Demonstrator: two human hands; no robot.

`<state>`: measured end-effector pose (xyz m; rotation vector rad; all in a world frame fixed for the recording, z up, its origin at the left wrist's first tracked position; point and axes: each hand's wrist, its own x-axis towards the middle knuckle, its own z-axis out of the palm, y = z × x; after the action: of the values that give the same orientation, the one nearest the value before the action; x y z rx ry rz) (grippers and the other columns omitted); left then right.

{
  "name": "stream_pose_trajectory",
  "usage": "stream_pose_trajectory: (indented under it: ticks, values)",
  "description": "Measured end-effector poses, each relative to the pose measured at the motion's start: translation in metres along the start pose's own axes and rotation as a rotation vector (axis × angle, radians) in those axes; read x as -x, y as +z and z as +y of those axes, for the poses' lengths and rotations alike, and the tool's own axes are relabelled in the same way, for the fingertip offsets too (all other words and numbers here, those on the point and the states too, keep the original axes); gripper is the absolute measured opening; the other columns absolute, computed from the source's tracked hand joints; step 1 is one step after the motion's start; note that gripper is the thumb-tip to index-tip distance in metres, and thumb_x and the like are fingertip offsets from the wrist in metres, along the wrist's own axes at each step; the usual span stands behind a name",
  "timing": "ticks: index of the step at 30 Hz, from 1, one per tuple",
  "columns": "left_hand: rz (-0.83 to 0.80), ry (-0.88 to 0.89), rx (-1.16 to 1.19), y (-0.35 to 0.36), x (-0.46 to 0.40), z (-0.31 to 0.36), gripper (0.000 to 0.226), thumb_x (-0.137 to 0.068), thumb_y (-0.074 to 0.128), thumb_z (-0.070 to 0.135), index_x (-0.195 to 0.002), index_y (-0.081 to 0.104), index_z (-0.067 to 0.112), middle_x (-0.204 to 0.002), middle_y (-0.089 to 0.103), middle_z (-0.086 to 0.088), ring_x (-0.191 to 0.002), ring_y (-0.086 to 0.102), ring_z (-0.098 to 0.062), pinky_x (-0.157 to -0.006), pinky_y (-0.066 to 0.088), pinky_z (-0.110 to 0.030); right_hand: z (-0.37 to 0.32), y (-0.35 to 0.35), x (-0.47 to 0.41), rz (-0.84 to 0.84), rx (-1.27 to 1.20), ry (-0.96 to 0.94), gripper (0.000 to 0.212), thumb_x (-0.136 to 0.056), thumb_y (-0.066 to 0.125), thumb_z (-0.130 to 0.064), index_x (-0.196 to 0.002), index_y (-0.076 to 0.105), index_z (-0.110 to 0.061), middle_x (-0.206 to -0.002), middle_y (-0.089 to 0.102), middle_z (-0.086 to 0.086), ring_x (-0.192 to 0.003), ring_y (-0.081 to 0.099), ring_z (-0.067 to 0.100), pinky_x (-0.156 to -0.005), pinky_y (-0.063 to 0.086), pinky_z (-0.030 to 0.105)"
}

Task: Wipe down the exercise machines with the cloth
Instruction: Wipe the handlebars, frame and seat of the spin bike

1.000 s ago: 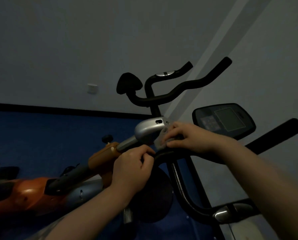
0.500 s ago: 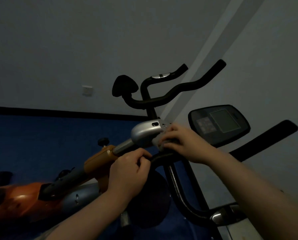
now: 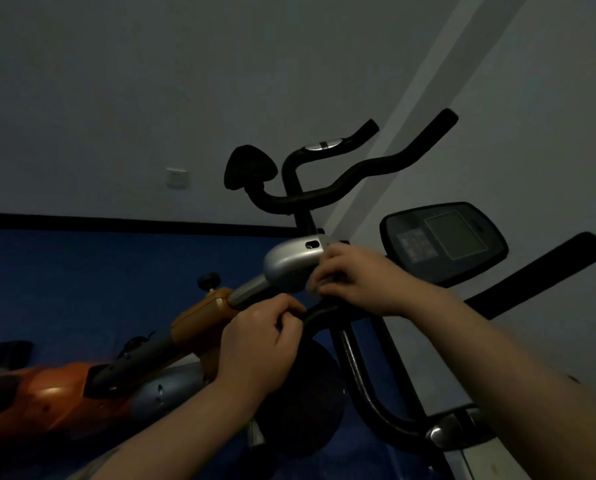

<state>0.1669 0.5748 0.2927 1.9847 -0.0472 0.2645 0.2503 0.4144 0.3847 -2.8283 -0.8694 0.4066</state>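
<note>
Head view – console [image 3: 443, 242] markings blurred – nothing legible

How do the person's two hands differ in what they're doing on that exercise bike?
The left hand curls round the black handlebar, gripping it; the right hand presses a small grey cloth against the silver housing. The left sits lower and nearer than the right. Both are bare.

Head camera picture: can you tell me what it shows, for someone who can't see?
A person's right hand presses a small cloth against the silver housing of an exercise bike, while the left hand grips a black handlebar. A console screen sits nearby.
</note>
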Motion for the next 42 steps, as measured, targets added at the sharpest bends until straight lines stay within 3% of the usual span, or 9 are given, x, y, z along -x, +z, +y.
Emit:
stream_pose_trajectory:
  ticks: [2, 7, 13, 19, 24, 28, 32, 37, 42]
  values:
    - [-0.009, -0.01, -0.003, 0.0, 0.0, -0.001, 0.023, -0.088, 0.049, 0.02, -0.085, 0.071, 0.029, -0.05, 0.05, 0.017, -0.053, 0.052, 0.0, -0.047, 0.025, -0.015, -0.002, 0.002, -0.002, -0.042, 0.032, -0.058, 0.013, -0.092, 0.062, -0.027, -0.1, 0.071, -0.03, -0.104, 0.046, -0.017, -0.103, 0.044, 0.001, -0.092, 0.04, 0.026]
    - [-0.02, 0.003, 0.009, -0.001, 0.0, 0.0, 0.026, -0.086, 0.046, 0.024, -0.086, 0.07, 0.032, -0.057, 0.055, 0.018, -0.057, 0.054, 0.002, -0.049, 0.027, -0.012, 0.025, -0.018, 0.007, -0.113, -0.05, 0.197, 0.012, -0.093, 0.06, -0.026, -0.099, 0.07, -0.024, -0.104, 0.053, -0.012, -0.099, 0.055, 0.006, -0.095, 0.046, 0.031]
    - [-0.015, 0.019, 0.004, 0.0, -0.001, -0.001, 0.028, -0.083, 0.043, 0.027, -0.086, 0.071, 0.029, -0.06, 0.055, 0.019, -0.059, 0.054, 0.003, -0.048, 0.03, -0.011, -0.001, 0.007, 0.014, 0.216, -0.088, 0.088, 0.014, -0.088, 0.067, -0.025, -0.1, 0.071, -0.032, -0.105, 0.055, -0.012, -0.099, 0.052, 0.003, -0.087, 0.044, 0.02]
    - [-0.02, 0.003, 0.016, 0.001, 0.0, -0.001, 0.028, -0.082, 0.042, 0.028, -0.086, 0.07, 0.03, -0.061, 0.06, 0.016, -0.058, 0.056, -0.001, -0.047, 0.029, -0.013, -0.007, 0.023, 0.0, 0.455, -0.007, 0.262, 0.016, -0.084, 0.072, -0.024, -0.099, 0.074, -0.029, -0.1, 0.055, -0.005, -0.091, 0.055, 0.013, -0.078, 0.04, 0.022]
    - [-0.022, 0.003, 0.004, 0.001, 0.0, -0.003, 0.029, -0.082, 0.042, 0.03, -0.087, 0.07, 0.032, -0.066, 0.063, 0.014, -0.065, 0.058, -0.002, -0.051, 0.035, -0.019, -0.001, -0.003, 0.012, 0.228, -0.232, 0.274, 0.014, -0.082, 0.074, -0.023, -0.095, 0.073, -0.03, -0.1, 0.061, -0.008, -0.098, 0.058, 0.009, -0.088, 0.047, 0.027]
    - [-0.016, -0.003, -0.012, 0.001, 0.0, -0.002, 0.025, -0.088, 0.047, 0.022, -0.085, 0.07, 0.032, -0.06, 0.059, 0.013, -0.061, 0.057, -0.003, -0.047, 0.03, -0.014, 0.006, -0.013, -0.004, 0.746, -0.308, 0.436, 0.01, -0.087, 0.068, -0.021, -0.096, 0.066, -0.026, -0.107, 0.055, 0.0, -0.097, 0.055, 0.015, -0.087, 0.048, 0.032]
    - [-0.013, -0.008, -0.02, 0.0, 0.001, -0.002, 0.025, -0.089, 0.048, 0.021, -0.085, 0.07, 0.033, -0.059, 0.059, 0.015, -0.062, 0.057, -0.002, -0.049, 0.029, -0.015, -0.002, 0.014, -0.029, 0.48, -0.286, 0.407, 0.018, -0.093, 0.059, -0.025, -0.11, 0.063, -0.02, -0.112, 0.05, 0.002, -0.098, 0.052, 0.017, -0.083, 0.046, 0.033]
    - [-0.021, -0.006, -0.008, 0.0, 0.001, -0.002, 0.026, -0.087, 0.045, 0.025, -0.086, 0.07, 0.033, -0.06, 0.059, 0.017, -0.061, 0.057, 0.0, -0.049, 0.028, -0.014, 0.021, -0.002, -0.03, 0.281, -0.114, 0.665, 0.02, -0.089, 0.059, -0.02, -0.108, 0.067, -0.017, -0.109, 0.065, 0.01, -0.1, 0.06, 0.027, -0.078, 0.046, 0.031]
    - [-0.021, 0.001, -0.017, 0.0, -0.001, -0.002, 0.03, -0.08, 0.038, 0.031, -0.082, 0.066, 0.039, -0.077, 0.062, 0.026, -0.067, 0.059, -0.001, -0.049, 0.032, -0.017, 0.001, -0.009, -0.046, 0.352, -0.275, 0.511, 0.018, -0.089, 0.063, -0.024, -0.105, 0.068, -0.02, -0.096, 0.063, 0.0, -0.092, 0.057, 0.017, -0.077, 0.045, 0.028]
